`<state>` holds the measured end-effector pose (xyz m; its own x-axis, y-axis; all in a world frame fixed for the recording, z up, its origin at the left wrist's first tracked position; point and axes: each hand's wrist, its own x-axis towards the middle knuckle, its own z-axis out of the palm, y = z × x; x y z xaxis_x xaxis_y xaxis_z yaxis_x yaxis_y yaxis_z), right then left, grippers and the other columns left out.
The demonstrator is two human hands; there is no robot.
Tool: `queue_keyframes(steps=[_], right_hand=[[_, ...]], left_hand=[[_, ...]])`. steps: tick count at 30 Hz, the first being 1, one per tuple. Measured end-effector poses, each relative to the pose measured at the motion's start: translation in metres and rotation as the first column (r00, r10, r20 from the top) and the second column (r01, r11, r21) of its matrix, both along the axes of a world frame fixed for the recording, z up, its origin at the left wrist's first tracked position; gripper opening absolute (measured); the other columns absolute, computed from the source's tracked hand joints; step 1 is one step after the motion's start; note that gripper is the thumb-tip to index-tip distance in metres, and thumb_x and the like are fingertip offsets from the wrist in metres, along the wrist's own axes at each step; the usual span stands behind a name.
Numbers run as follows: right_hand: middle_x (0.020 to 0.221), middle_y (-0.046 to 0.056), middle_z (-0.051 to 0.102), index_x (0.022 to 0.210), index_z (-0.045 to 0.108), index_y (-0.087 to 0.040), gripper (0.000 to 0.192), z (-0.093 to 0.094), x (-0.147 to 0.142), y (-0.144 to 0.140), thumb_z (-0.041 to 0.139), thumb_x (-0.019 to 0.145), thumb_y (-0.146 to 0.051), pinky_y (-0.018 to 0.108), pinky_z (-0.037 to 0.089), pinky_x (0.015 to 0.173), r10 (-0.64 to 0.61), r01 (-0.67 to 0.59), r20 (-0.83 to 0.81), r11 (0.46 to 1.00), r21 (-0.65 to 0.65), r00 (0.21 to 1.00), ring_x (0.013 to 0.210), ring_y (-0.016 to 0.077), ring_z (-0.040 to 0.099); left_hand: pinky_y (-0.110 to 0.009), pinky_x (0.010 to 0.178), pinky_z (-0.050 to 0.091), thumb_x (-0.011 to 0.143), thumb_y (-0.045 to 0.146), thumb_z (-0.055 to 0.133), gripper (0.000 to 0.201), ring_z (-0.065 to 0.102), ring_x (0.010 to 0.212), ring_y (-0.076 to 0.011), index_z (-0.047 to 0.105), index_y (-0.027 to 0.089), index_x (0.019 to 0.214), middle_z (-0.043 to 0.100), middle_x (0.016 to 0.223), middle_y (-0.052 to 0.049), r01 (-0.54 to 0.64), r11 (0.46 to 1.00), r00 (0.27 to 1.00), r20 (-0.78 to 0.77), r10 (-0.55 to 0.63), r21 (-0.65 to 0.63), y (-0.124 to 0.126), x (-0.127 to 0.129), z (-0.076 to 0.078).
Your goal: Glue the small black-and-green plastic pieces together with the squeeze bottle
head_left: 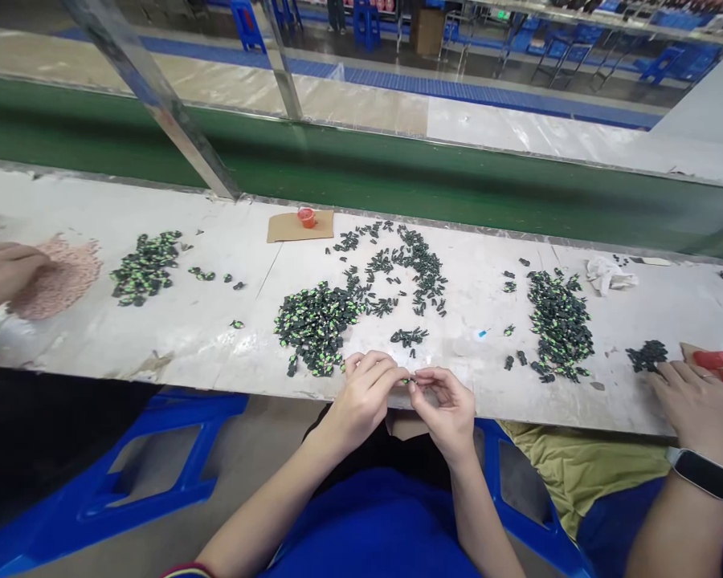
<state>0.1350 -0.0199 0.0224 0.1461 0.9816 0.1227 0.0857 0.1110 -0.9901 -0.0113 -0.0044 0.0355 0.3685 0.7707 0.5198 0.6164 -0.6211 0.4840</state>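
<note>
My left hand (366, 392) and my right hand (446, 405) meet at the near edge of the white worktable (205, 345). Together their fingertips pinch one small dark part with green on it (410, 380). Just beyond my left hand lies a dense pile of the same dark-and-green parts (316, 321). A small cluster of dark parts (408, 335) sits right in front of my fingers. Farther back, more parts are scattered loosely (406, 261).
A co-worker's hand with a smartwatch (696, 409) rests at the right by another pile (559, 321) and a red object (720, 363). Another person's hand (3, 269) touches a pink heap (57, 277) at the left. An orange cup (306, 217) stands on cardboard. A green conveyor belt (398, 181) runs behind.
</note>
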Motion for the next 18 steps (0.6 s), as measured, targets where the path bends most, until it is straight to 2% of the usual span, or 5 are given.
queue_keyframes(steps=[7,12,14,16,18], right_hand=[[0.070,0.001,0.068,0.080,0.068,-0.020,0.009,-0.001,0.013,0.004,0.068,0.072,-0.022,0.026,0.057,0.061,0.045,-0.045,0.016,0.999,-0.011,0.999,0.061,0.0139,0.065],[0.069,0.002,0.066,0.077,0.069,-0.021,0.005,0.004,0.035,0.003,0.065,0.075,-0.022,0.026,0.054,0.057,0.086,-0.092,0.151,0.995,0.038,0.985,0.062,0.0149,0.062],[0.070,0.003,0.066,0.075,0.067,-0.020,0.005,0.003,0.048,0.002,0.064,0.076,-0.024,0.028,0.053,0.060,-0.004,-0.008,0.223,0.999,0.050,0.975,0.065,0.0167,0.063],[0.072,0.004,0.066,0.074,0.066,-0.019,0.009,0.000,0.063,0.002,0.063,0.078,-0.027,0.031,0.053,0.063,-0.182,0.168,0.295,0.983,0.075,0.938,0.067,0.0178,0.063],[0.075,0.005,0.066,0.077,0.066,-0.018,0.013,-0.002,0.078,0.004,0.063,0.078,-0.031,0.035,0.053,0.068,-0.411,0.383,0.373,0.912,0.149,0.832,0.068,0.0187,0.062]], left_hand=[[-0.033,0.077,0.030,0.093,0.006,0.036,0.025,0.058,0.085,-0.0172,0.059,0.018,0.093,0.067,0.077,-0.003,0.025,0.999,0.999,-0.028,-0.026,-0.039,-0.001,0.009,-0.001],[-0.035,0.084,0.031,0.093,0.015,0.045,0.016,0.059,0.093,-0.0187,0.059,0.019,0.101,0.071,0.086,-0.004,0.073,0.987,0.997,-0.017,-0.077,-0.142,-0.001,0.018,-0.006],[-0.039,0.090,0.030,0.093,0.019,0.048,0.017,0.058,0.102,-0.0212,0.057,0.020,0.107,0.071,0.095,-0.006,0.063,0.984,0.996,-0.058,-0.074,-0.168,0.005,0.013,-0.007],[-0.043,0.093,0.028,0.092,0.020,0.048,0.018,0.056,0.106,-0.0237,0.057,0.020,0.108,0.071,0.101,-0.007,-0.015,0.987,0.994,-0.113,-0.004,-0.161,0.016,0.001,-0.007],[-0.045,0.091,0.028,0.091,0.020,0.049,0.014,0.056,0.106,-0.0262,0.060,0.021,0.101,0.071,0.100,-0.007,-0.143,0.982,0.981,-0.151,0.125,-0.119,0.030,-0.014,-0.006]])
